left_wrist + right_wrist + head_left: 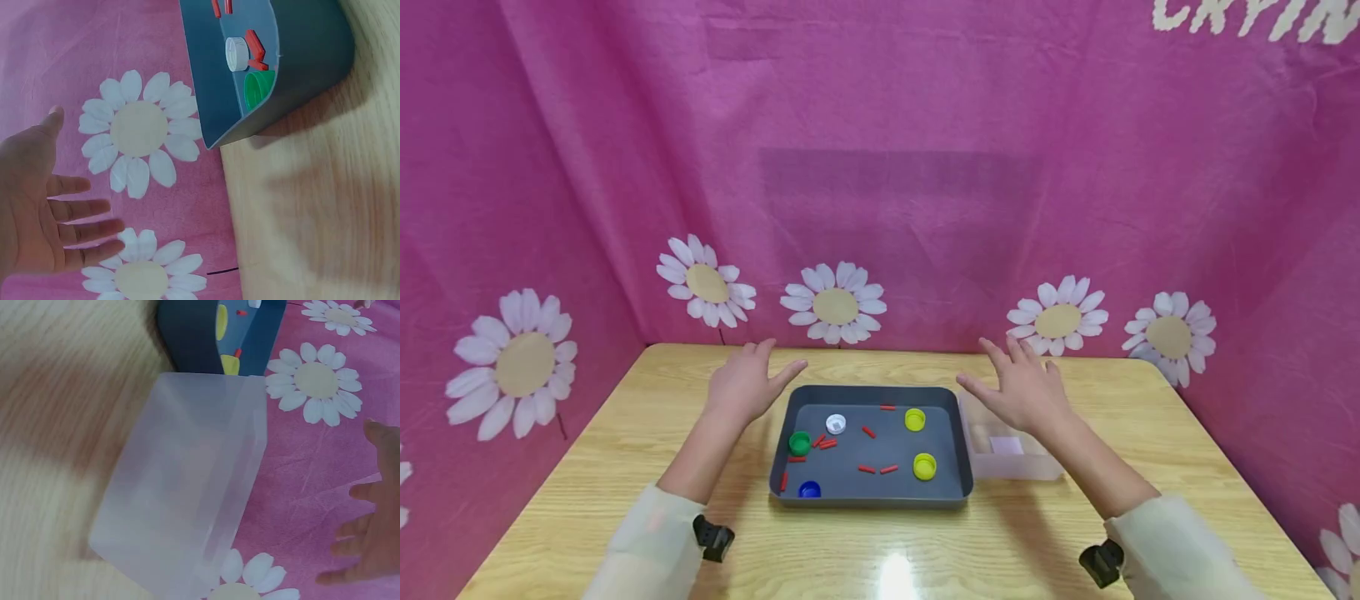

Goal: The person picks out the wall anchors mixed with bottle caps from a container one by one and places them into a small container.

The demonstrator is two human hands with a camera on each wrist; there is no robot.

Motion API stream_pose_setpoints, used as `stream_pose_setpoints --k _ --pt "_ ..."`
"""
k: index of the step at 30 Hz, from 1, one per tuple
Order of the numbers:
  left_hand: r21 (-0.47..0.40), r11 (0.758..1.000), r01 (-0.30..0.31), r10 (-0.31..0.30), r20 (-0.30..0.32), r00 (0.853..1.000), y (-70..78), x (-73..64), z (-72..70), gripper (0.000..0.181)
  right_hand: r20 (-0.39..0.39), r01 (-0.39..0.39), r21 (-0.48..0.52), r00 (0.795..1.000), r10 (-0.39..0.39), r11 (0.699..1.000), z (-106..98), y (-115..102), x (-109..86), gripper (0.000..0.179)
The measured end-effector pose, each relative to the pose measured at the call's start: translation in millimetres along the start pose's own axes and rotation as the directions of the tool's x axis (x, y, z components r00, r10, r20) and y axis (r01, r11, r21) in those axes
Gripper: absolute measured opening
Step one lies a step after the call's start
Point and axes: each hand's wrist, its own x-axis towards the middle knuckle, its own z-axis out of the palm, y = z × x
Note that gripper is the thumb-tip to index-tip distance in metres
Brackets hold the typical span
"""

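A dark grey tray (pixel 872 502) lies on the table between the two hands. Inside it are a white bottle cap (pixel 836 424), a green cap (pixel 800 442), a blue cap (pixel 809 489) and two yellow caps, one farther back (pixel 914 419) and one nearer (pixel 924 467). Several small red sticks (pixel 868 432) lie scattered among them. My left hand (pixel 747 385) is held in the air beyond the tray's left side, fingers spread, holding nothing. Over the translucent box (pixel 1018 468) at the tray's right hovers my right hand (pixel 1021 385), its fingers apart and nothing in them.
The translucent box (pixel 181 469) stands against the tray's right side, with a pale label-like patch on it. A pink cloth with daisies (pixel 902 250) hangs behind and at both sides of the wooden table (pixel 820 550).
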Motion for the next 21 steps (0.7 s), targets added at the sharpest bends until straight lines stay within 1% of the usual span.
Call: stream_pose_setpoints --k 2,5,8,12,14,18,21 --pt "-0.044 0.999 0.004 -0.004 -0.006 1.0 -3.9 -1.2 1.1 0.074 -0.009 0.02 0.025 1.0 -0.02 0.999 4.7 1.4 -0.3 0.079" --pt "-0.126 0.992 0.02 -0.02 0.002 1.0 -9.4 -3.6 2.4 0.071 -0.03 0.059 0.072 0.998 -0.057 0.996 12.5 3.0 -1.8 0.072" --pt "-0.2 0.979 0.046 -0.043 0.02 0.999 -14.1 -6.6 4.2 0.072 -0.046 0.103 0.132 0.994 -0.098 0.986 19.8 3.5 -3.7 0.064" --pt "-0.278 0.957 0.077 -0.065 0.053 0.996 -22.2 -8.5 8.0 0.073 -0.05 0.145 0.228 0.989 -0.137 0.963 27.4 2.5 -6.6 0.056" --pt "-0.312 0.946 0.089 -0.07 0.072 0.995 -26.9 -9.6 10.8 0.072 -0.046 0.154 0.26 0.988 -0.148 0.953 31.0 1.1 -7.8 0.053" --pt "-0.371 0.923 0.105 -0.076 0.091 0.993 -36.0 -12.7 19.1 0.065 -0.026 0.146 0.287 0.989 -0.144 0.947 39.0 -2.9 -9.4 0.049" --pt "-0.45 0.884 0.123 -0.082 0.109 0.991 -41.5 -14.7 25.7 0.06 -0.021 0.154 0.306 0.988 -0.155 0.94 44.8 -6.1 -10.4 0.045"
